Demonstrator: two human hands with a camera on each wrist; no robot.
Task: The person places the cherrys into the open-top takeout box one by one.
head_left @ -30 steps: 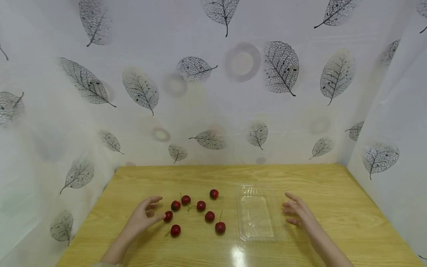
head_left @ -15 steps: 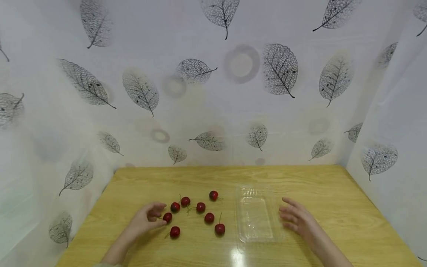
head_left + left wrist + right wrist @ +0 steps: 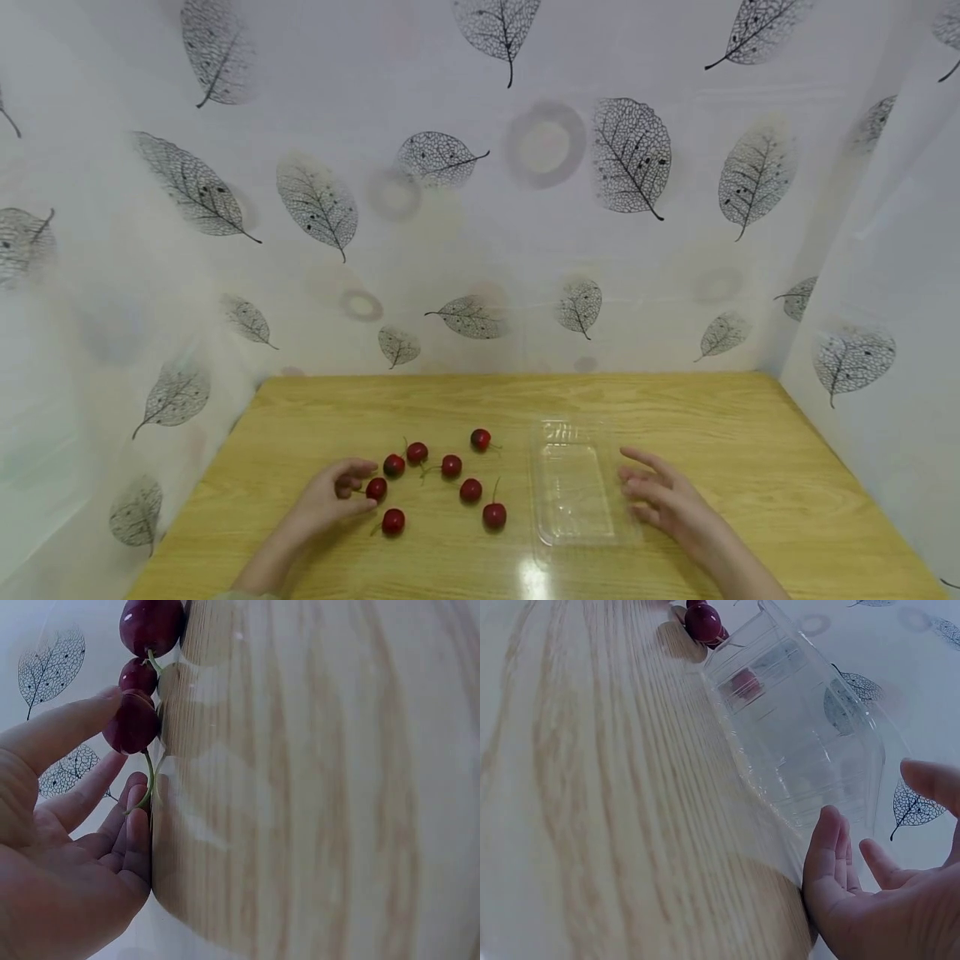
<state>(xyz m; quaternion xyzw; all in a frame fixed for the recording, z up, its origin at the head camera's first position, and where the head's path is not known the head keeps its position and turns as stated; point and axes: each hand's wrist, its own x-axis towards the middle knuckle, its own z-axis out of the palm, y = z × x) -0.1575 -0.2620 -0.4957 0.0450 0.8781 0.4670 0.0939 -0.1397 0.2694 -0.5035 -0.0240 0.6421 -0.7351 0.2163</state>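
My left hand (image 3: 322, 502) is low over the table at the left, its thumb and index finger spread on either side of a dark red cherry (image 3: 377, 489) with a green stem. In the left wrist view the thumb tip overlaps that cherry (image 3: 133, 724), while the other fingers curl loosely near the stem. Several more cherries lie to its right, among them one (image 3: 393, 522) just in front. By the right side of a clear plastic container (image 3: 546, 500), my right hand (image 3: 675, 504) has its fingers relaxed, fingertips right at the rim and holding nothing.
The wooden table (image 3: 442, 400) ends at a pale curtain (image 3: 480, 250) printed with leaf skeletons, which also runs along both sides. One cherry (image 3: 494, 515) lies close to the container's left edge.
My left hand has moved slightly right and down, its fingers coming around the cherry. The right hand has moved left to the container's rim. The cherries stay where they were.
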